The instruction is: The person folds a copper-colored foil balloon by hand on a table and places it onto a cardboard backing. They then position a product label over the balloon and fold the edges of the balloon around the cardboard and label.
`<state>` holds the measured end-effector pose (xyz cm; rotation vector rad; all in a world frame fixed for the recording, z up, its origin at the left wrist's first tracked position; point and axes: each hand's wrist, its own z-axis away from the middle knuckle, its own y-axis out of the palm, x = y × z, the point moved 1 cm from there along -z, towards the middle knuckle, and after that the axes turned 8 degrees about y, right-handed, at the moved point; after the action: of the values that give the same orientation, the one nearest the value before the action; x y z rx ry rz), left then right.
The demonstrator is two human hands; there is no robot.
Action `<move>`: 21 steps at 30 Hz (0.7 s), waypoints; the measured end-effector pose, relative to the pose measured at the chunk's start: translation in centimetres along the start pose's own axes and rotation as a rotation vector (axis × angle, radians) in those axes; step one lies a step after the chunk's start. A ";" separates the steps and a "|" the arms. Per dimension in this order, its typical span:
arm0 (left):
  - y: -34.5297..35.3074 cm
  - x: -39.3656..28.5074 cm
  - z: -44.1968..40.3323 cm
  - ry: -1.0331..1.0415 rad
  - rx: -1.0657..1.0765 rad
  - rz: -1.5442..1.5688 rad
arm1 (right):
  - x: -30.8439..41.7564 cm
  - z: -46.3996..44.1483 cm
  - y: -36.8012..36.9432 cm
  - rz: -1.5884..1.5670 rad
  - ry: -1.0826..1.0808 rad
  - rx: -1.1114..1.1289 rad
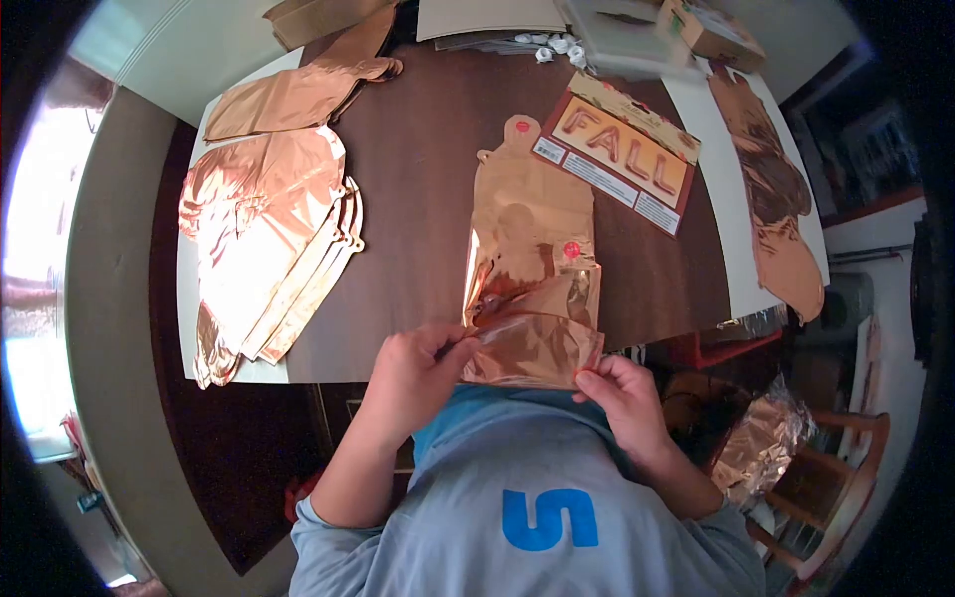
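Note:
A flat copper foil balloon point(532, 214) lies lengthwise on the dark table in front of me, with two small red marks on it. Its near end is folded and creased at the table's front edge. My left hand point(423, 368) pinches the left side of that folded end. At the right corner, my right hand point(619, 393) grips the foil between thumb and fingers. Just beyond the balloon, to the right, rests a printed "FALL" package card point(622, 149).
Several flat copper foil balloons point(269, 209) are piled on the table's left side. More foil point(761, 179) lies along the right edge. White crumpled bits point(557, 46) and a cardboard box point(711, 32) are at the back. A wooden chair point(846, 488) with clear-wrapped foil point(761, 443) stands at right.

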<state>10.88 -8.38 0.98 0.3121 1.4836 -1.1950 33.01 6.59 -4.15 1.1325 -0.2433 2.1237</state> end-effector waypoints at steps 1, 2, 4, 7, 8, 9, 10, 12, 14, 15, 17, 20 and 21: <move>-0.1 0.0 0.0 -0.018 0.017 0.016 | 0.0 0.0 0.0 -0.011 -0.003 0.003; -0.1 0.0 -0.1 -0.035 0.036 0.032 | 0.1 0.1 0.0 0.012 0.004 0.015; -0.3 0.2 -0.2 -0.050 0.058 0.055 | 0.6 0.1 -0.1 0.056 0.018 0.035; -0.2 0.5 -0.1 -0.066 0.078 0.103 | 1.6 0.2 0.0 0.045 0.070 0.085; -0.3 0.5 -0.1 -0.087 0.084 0.137 | 1.6 0.1 -0.2 0.064 0.085 0.107; -0.3 0.4 -0.1 -0.110 0.089 0.170 | 1.4 0.0 -0.5 0.083 0.101 0.131; -0.3 0.1 0.0 -0.159 0.097 0.228 | 1.3 -0.1 -0.7 0.102 0.117 0.157; -0.4 -0.5 0.1 -0.259 0.108 0.344 | 1.0 -0.1 -0.6 0.041 0.099 0.131; -0.1 0.1 0.4 -0.264 0.121 0.476 | 0.9 0.0 -0.5 0.017 0.084 0.106; 0.1 0.3 0.7 -0.266 0.128 0.541 | 0.9 0.0 -0.5 0.022 0.078 0.092; 0.6 -0.2 1.0 -0.278 0.115 0.510 | 1.0 0.2 -0.6 0.016 0.067 0.064; 1.0 0.6 1.8 -0.211 0.100 0.465 | 1.2 0.4 -0.4 -0.008 0.059 0.026; 1.0 1.0 2.0 -0.175 0.092 0.448 | 1.2 0.4 -0.4 -0.013 0.059 0.015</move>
<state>12.47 -9.92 -0.08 0.5562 1.1325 -0.9043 33.16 7.30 -3.04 1.0751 -0.1921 2.1469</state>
